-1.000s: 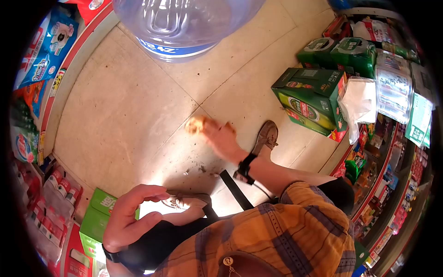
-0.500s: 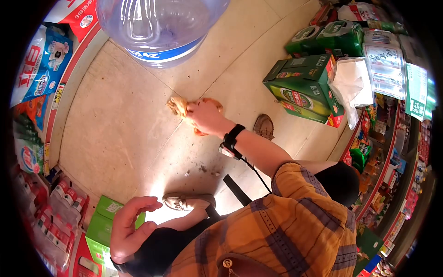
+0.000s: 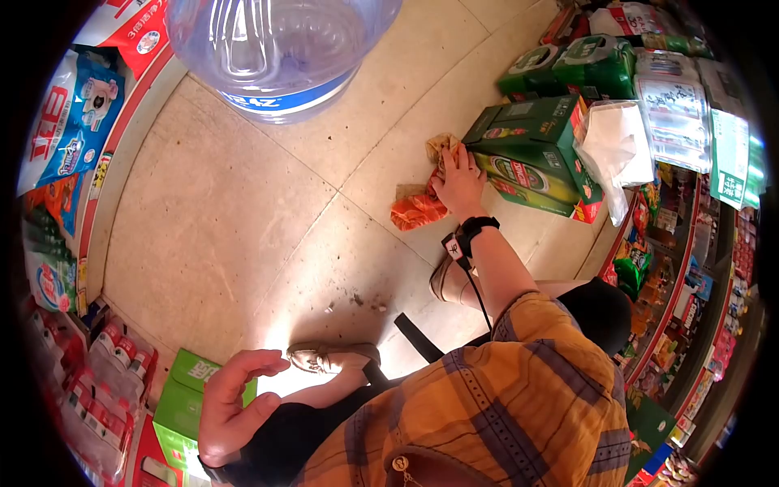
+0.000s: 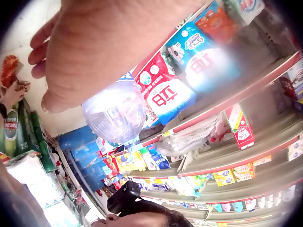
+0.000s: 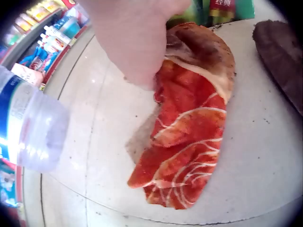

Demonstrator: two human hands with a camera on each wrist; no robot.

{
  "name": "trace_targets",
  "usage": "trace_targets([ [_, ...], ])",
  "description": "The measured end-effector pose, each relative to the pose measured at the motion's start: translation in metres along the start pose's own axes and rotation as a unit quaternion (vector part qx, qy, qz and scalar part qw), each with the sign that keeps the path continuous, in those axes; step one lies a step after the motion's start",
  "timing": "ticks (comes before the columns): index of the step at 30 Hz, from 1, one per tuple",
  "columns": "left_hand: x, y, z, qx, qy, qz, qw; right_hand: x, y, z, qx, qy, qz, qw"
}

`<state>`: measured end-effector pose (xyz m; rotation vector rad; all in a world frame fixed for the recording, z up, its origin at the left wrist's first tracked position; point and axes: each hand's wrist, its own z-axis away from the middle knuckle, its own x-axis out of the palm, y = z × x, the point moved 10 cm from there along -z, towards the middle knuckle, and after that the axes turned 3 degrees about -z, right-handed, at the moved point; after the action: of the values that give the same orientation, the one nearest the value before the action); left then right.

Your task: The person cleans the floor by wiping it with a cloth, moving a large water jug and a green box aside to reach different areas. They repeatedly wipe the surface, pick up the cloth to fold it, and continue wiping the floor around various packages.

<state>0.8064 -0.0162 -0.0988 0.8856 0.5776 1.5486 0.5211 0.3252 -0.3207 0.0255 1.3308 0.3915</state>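
My right hand [image 3: 461, 185] presses on a crumpled rag [image 3: 418, 209] on the tiled floor, its fingers stretched over the cloth, right at the base of a green beer carton [image 3: 519, 166]. In the right wrist view the rag [image 5: 189, 137] is red and orange with white lines and a brownish end, spreading out beside my thumb side. My left hand [image 3: 231, 398] hovers over my left knee, fingers loosely bent, holding nothing. Small dark bits of dirt [image 3: 355, 299] lie on the floor between my shoes.
A big clear water bottle [image 3: 280, 57] stands ahead on the floor. Detergent bags [image 3: 73, 122] line the left shelf. A light green box [image 3: 182, 398] and bottle packs [image 3: 105, 381] are at lower left. Stocked shelves [image 3: 690, 325] run along the right, near a tissue pack [image 3: 617, 142].
My right hand has swept the rag from the middle of the floor to the right, up to the beer carton. The left hand stays by the knee.
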Motion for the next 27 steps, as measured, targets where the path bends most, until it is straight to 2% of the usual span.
trace_targets([
  [2, -0.003, -0.002, 0.0, -0.001, 0.005, 0.007, 1.0, 0.006, -0.001, -0.006, -0.02, 0.006, 0.008, 1.0],
  [4, -0.007, -0.003, 0.0, -0.005, 0.018, 0.01, 1.0, -0.005, -0.002, -0.008, 0.012, -0.027, -0.09, 0.996],
  [8, -0.011, -0.004, -0.01, -0.007, 0.017, -0.001, 1.0, 0.026, 0.021, 0.0, 0.025, -0.037, -0.073, 0.996],
  [15, -0.006, -0.005, -0.015, -0.028, -0.015, 0.005, 0.999, 0.032, 0.071, 0.033, 0.106, 0.054, -0.018, 0.993],
  [17, -0.005, -0.006, -0.014, -0.021, -0.017, 0.008, 1.0, 0.048, 0.096, 0.036, 0.201, -0.019, 0.015, 0.979],
  [18, -0.006, -0.006, -0.013, -0.02, -0.013, 0.01, 1.0, 0.057, 0.106, 0.036, 0.241, -0.052, -0.052, 0.968],
  [19, -0.007, -0.006, -0.013, -0.019, -0.008, 0.011, 1.0, 0.059, 0.109, 0.029, 0.241, -0.052, -0.052, 0.968],
  [21, -0.006, -0.007, -0.01, -0.022, -0.006, 0.014, 1.0, 0.075, 0.117, 0.025, 0.27, -0.12, -0.111, 0.949],
  [22, -0.006, -0.006, -0.01, -0.023, -0.003, 0.017, 1.0, 0.064, 0.115, 0.026, 0.279, -0.066, -0.129, 0.949],
  [23, -0.006, -0.004, -0.01, -0.018, -0.005, 0.016, 1.0, 0.066, 0.114, 0.025, 0.28, -0.062, -0.129, 0.949],
  [25, -0.003, -0.003, -0.011, -0.024, -0.014, 0.02, 0.999, 0.071, 0.094, 0.02, 0.211, -0.078, -0.179, 0.958],
  [27, -0.001, 0.001, -0.013, -0.015, -0.018, 0.017, 1.0, 0.043, 0.054, 0.029, 0.171, -0.032, -0.198, 0.965],
])
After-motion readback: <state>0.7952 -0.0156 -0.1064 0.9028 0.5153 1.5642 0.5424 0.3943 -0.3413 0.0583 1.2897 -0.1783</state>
